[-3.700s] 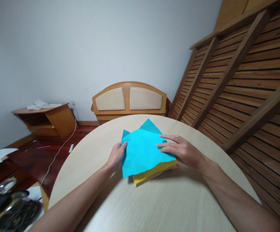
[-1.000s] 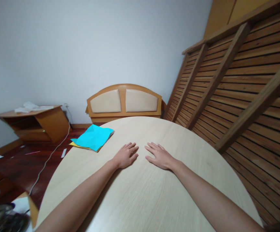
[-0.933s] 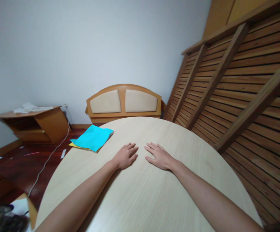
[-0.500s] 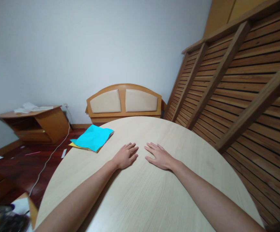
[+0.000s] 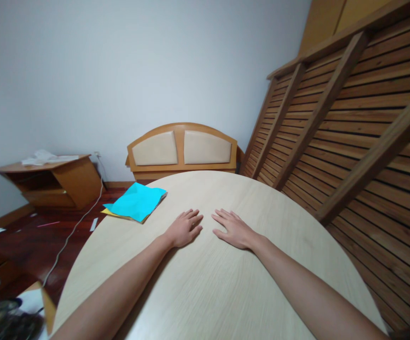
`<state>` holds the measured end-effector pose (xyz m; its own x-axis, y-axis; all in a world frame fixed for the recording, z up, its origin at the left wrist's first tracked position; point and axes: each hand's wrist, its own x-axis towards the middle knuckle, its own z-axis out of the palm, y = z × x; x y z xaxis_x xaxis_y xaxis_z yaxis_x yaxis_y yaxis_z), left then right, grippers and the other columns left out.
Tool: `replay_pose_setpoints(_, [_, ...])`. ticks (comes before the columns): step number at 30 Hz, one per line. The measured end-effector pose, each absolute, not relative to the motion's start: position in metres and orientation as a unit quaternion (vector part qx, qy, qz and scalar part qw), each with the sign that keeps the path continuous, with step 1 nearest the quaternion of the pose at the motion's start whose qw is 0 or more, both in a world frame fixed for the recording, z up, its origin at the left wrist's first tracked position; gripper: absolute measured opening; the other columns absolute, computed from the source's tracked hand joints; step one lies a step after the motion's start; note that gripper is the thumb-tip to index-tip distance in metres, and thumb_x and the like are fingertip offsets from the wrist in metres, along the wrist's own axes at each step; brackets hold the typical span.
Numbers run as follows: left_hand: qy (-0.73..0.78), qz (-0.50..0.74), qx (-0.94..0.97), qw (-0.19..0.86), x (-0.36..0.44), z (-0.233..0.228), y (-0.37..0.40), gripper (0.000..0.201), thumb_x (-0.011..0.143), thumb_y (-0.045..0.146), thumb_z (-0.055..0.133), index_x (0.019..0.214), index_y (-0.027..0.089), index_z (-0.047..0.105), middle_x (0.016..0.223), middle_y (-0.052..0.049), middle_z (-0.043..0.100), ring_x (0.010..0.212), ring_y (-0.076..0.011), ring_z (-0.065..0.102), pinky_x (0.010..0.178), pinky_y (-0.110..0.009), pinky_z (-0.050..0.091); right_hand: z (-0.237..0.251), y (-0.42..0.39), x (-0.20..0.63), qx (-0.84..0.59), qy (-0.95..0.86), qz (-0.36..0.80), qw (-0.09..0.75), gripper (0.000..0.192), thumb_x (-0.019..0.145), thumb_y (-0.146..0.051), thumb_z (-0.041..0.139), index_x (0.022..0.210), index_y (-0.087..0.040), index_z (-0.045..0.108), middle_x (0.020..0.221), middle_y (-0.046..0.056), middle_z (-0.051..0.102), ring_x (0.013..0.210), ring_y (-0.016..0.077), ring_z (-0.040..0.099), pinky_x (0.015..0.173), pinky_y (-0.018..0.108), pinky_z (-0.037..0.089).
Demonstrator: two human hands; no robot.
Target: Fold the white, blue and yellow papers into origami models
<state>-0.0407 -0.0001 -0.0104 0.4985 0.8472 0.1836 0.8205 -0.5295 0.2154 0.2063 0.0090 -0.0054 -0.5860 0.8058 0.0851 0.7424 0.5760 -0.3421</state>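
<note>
My left hand [image 5: 183,230] lies palm down on the pale round table [image 5: 205,293], its fingers stretched out and holding nothing. Opposite it, my right hand [image 5: 234,230] rests flat on the same tabletop, also with nothing in it. A small gap of bare wood separates the fingertips of the two hands. Beyond my left hand, by the table's left edge, is a stack of paper sheets [image 5: 136,202]. Bright blue shows on top and a yellow corner sticks out beneath. Neither hand touches the stack.
Behind the table stands a headboard [image 5: 182,167] with two cream panels. A slatted wooden frame [image 5: 325,127] leans along the right side. At the left are a low cabinet [image 5: 75,182] with papers on top and a white cable [image 5: 68,236] trailing over the dark floor.
</note>
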Motion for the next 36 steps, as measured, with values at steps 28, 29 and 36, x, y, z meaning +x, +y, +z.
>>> replay_pose_setpoints(28, [0.656, 0.199, 0.708, -0.168, -0.08, 0.002, 0.018, 0.045, 0.097, 0.039, 0.043, 0.131, 0.014, 0.061, 0.151, -0.014, 0.044, 0.142, -0.0311, 0.035, 0.117, -0.046, 0.029, -0.001, 0.006, 0.206, -0.443, -0.881, 0.129, 0.102, 0.07, 0.094, -0.06, 0.039, 0.151, -0.019, 0.038, 0.161, 0.01, 0.026, 0.149, 0.0282, 0.019, 0.121, 0.048, 0.012])
replay_pose_setpoints(29, [0.677, 0.196, 0.689, -0.17, -0.086, 0.002, 0.02, 0.046, 0.097, 0.039, 0.042, 0.132, 0.015, 0.06, 0.152, -0.014, 0.043, 0.143, -0.0316, 0.034, 0.117, -0.046, 0.029, -0.001, 0.006, 0.206, -0.443, -0.881, 0.129, 0.103, 0.07, 0.094, -0.06, 0.039, 0.151, -0.02, 0.038, 0.161, 0.01, 0.026, 0.149, 0.0281, 0.019, 0.121, 0.048, 0.012])
replay_pose_setpoints(36, [0.761, 0.155, 0.616, -0.135, -0.111, -0.007, 0.03, 0.048, 0.096, 0.041, 0.042, 0.135, 0.019, 0.057, 0.156, -0.014, 0.037, 0.144, -0.0349, 0.03, 0.115, -0.052, 0.027, -0.003, 0.008, 0.206, -0.441, -0.88, 0.139, 0.109, 0.069, 0.094, -0.06, 0.041, 0.152, -0.022, 0.037, 0.161, 0.009, 0.025, 0.15, 0.0277, 0.018, 0.121, 0.048, 0.01])
